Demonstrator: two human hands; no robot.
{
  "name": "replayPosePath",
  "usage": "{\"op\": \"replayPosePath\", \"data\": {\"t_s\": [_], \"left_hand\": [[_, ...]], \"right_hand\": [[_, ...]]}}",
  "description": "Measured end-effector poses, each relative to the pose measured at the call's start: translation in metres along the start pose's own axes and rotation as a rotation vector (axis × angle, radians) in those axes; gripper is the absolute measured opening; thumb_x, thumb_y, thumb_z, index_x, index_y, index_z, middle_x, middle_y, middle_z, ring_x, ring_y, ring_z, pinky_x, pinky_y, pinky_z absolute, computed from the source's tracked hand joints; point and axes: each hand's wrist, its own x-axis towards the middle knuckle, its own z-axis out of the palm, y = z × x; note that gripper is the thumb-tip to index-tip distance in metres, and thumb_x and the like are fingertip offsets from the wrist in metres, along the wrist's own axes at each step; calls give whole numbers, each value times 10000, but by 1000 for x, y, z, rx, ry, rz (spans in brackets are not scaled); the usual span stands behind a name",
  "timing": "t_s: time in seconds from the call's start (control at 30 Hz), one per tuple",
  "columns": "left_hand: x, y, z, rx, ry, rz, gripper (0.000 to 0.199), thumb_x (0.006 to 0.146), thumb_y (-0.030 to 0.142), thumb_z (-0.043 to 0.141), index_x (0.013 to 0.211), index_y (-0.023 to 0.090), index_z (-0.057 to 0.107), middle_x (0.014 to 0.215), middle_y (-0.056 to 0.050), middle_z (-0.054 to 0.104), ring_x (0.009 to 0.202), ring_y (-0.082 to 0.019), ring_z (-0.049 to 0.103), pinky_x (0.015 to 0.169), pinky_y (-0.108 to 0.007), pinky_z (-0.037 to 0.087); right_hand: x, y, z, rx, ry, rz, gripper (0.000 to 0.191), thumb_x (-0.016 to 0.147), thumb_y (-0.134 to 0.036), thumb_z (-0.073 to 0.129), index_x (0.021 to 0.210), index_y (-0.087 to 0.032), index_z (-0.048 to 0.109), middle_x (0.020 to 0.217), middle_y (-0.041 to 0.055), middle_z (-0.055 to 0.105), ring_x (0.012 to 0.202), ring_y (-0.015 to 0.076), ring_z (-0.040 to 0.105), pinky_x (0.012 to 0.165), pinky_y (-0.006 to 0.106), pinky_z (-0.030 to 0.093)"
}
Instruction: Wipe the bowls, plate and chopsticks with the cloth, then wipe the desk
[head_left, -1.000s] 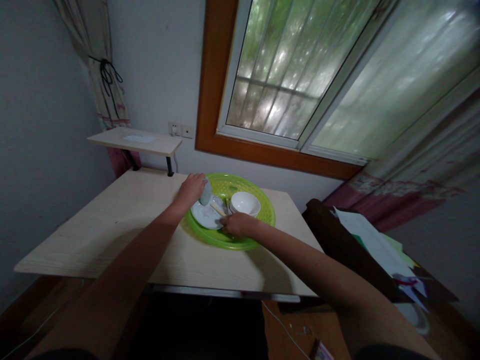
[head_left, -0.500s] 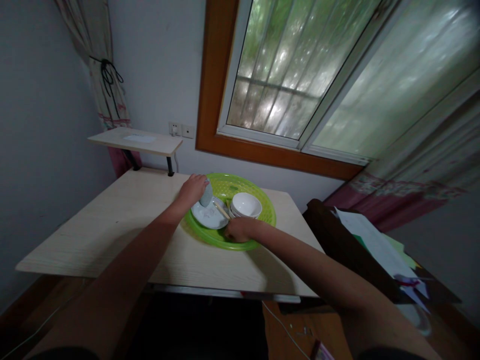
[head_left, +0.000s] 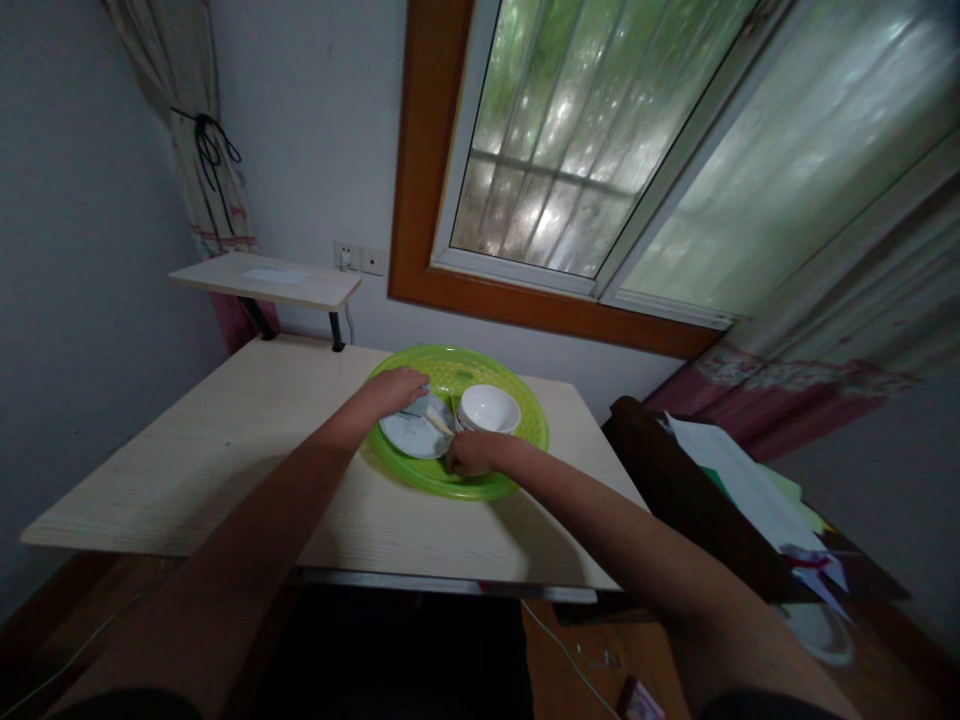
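My left hand (head_left: 397,390) is closed on a grey-blue cloth (head_left: 420,403) above the left part of a white plate (head_left: 412,436). Pale chopsticks (head_left: 439,420) slant over the plate, their lower ends in my closed right hand (head_left: 471,454). Both hands are over a round green tray (head_left: 534,420). White bowls (head_left: 490,408), stacked, stand on the tray just beyond my right hand. The fingertips of my right hand are partly hidden.
The tray rests on a light wooden table (head_left: 300,400). A small raised shelf (head_left: 315,285) with a paper stands at the back left. Right of the table, papers (head_left: 727,460) lie on a dark surface. A window is behind.
My left hand has moved slightly right and down with the cloth, which now lies lower, against the chopsticks. My right hand has stayed almost in place, still holding the chopsticks.
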Motion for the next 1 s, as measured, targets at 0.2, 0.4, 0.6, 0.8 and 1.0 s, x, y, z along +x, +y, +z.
{"op": "replayPosePath", "data": {"t_s": [0.2,0.4,0.6,0.8,1.0], "left_hand": [[-1,2,1,49,-79,-12,262,1003,365,492,1081,210,688,1081,-104,735,978,-243,680,769,-304,473],[-1,1,4,76,-62,-12,256,994,356,507,1077,203,695,1099,-112,734,1006,-260,681,773,-316,481],[0,1,6,72,-33,-61,273,991,355,514,1086,188,708,1107,-129,734,1027,-269,680,816,-333,492],[0,0,7,93,-39,-78,267,977,336,535,1113,190,714,1118,-133,734,1050,-267,675,863,-337,495],[0,0,8,83,-34,-98,267,980,361,527,1056,193,721,1072,-129,740,1032,-257,682,849,-330,498]], "right_hand": [[3,-6,-3,12,14,89,319,866,-196,584,1114,-142,778,1088,138,773,899,235,724,810,322,509],[-6,-4,-16,15,116,78,293,872,-234,614,1099,-164,785,1070,125,778,904,234,720,784,284,494],[-10,7,-48,-88,399,116,319,989,-267,486,1099,-141,758,1109,146,757,962,221,702,849,267,473],[14,30,-67,-168,410,393,352,977,-172,462,1184,-84,733,1194,225,718,1182,302,642,989,354,477],[51,43,-78,-37,214,515,324,926,-225,593,1178,-100,754,1230,226,713,1097,327,701,928,386,543]]}}
